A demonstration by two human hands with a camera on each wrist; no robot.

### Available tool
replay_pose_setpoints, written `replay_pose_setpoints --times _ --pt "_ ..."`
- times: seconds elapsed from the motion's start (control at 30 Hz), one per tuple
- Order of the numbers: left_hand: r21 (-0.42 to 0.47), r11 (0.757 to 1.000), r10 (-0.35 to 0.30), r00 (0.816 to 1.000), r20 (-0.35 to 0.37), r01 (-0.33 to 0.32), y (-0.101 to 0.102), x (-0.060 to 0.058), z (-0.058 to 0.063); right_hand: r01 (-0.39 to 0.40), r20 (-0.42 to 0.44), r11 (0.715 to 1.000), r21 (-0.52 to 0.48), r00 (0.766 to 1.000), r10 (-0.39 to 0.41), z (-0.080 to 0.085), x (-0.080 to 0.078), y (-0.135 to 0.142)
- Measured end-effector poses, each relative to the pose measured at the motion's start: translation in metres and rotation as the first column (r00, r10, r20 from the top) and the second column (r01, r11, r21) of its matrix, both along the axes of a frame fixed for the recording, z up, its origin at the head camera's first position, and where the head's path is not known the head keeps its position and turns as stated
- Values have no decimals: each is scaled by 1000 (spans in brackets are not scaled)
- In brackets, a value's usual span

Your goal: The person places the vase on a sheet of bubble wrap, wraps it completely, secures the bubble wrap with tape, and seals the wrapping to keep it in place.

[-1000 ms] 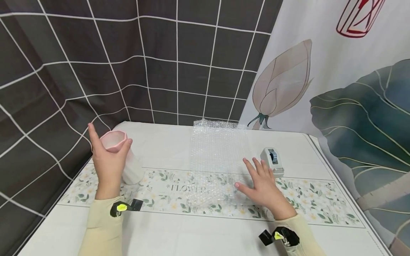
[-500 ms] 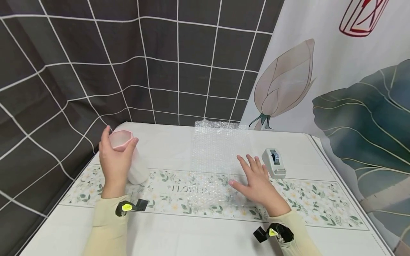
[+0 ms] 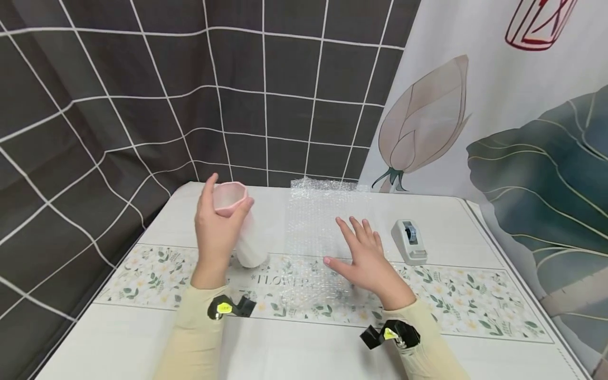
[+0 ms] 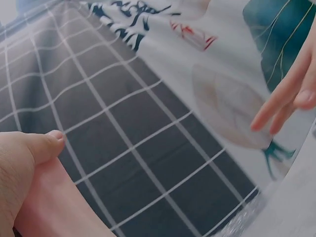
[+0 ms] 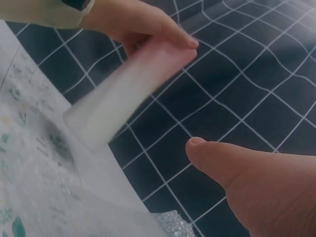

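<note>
My left hand (image 3: 216, 232) grips a vase (image 3: 250, 240) near its top, thumb on one side of the rim and fingers round the other. The vase fades from a pink, angular mouth to a white lower body. In the right wrist view the vase (image 5: 118, 94) is tilted and its base is raised off the table. Spread fingers mark my right hand (image 3: 366, 258), which hovers over the right part of a clear bubble wrap sheet (image 3: 313, 221) and holds nothing. The left wrist view shows my left thumb (image 4: 47, 145) against the pink part.
A pale tape dispenser (image 3: 409, 243) with a blue roll stands right of the bubble wrap. The white table (image 3: 304, 348) has a floral printed band. A dark gridded curtain (image 3: 237, 105) hangs behind and left, a white patterned curtain (image 3: 494, 95) at right.
My left hand has carried the vase rightward, toward the bubble wrap. My right hand has shifted a little left, away from the tape dispenser, fingers still spread.
</note>
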State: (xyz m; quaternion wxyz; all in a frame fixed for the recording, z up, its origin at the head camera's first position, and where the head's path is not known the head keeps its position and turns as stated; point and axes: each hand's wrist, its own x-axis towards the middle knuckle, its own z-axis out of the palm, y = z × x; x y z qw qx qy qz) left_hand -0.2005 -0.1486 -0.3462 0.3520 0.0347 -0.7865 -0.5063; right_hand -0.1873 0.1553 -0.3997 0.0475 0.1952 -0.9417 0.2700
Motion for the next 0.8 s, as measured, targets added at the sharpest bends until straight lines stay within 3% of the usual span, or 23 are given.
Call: replay_pose_setpoints --times 0.2,0.57,0.8 --pt "-25 996 -86 995 -43 85 27 -1 5 -17 -21 999 -40 1000 16 8 0 -6" --pt "-53 978 -203 978 -38 201 64 7 10 -26 -32 998 -57 999 24 8 3 -13" --pt "-40 965 -259 965 -48 258 80 12 7 -53 -51 997 -56 997 51 5 5 -19"
